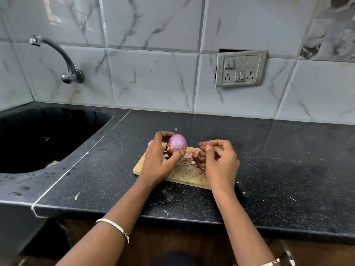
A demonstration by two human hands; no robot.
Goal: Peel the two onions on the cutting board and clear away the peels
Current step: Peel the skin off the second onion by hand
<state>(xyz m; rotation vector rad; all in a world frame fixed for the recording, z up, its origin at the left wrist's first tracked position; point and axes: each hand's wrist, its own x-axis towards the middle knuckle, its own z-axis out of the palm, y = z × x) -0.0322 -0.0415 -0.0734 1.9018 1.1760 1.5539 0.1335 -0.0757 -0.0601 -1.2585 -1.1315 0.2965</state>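
I hold one onion [177, 143] in my left hand [155, 162], lifted a little above the far part of the cutting board [182, 177]. My fingers curl over its top and my thumb presses it from below, so the grip is closed around it. The side of this onion that shows is smooth and purple-pink, and some dark brown skin hangs at the end near my palm. The second onion [150, 143] is behind my left hand, at the far left corner of the board; only a small pink part of it shows, so I cannot tell if it is peeled. My right hand [221, 162] is just beside the held onion and does not touch it. Its fingers are curled, and the fingertips pinch a thin pinkish piece of peel [205, 144], which looks blurred. A small heap of loose peels [194, 160] lies on the board between my two hands, partly hidden under my right hand. The board lies on a black speckled countertop [288, 160]. The black handle of a knife [242, 190] lies on the countertop just beside my right wrist; its blade is hidden. A dark sink [38, 135] is to the left, with a metal tap [65, 60] on the tiled wall above it.
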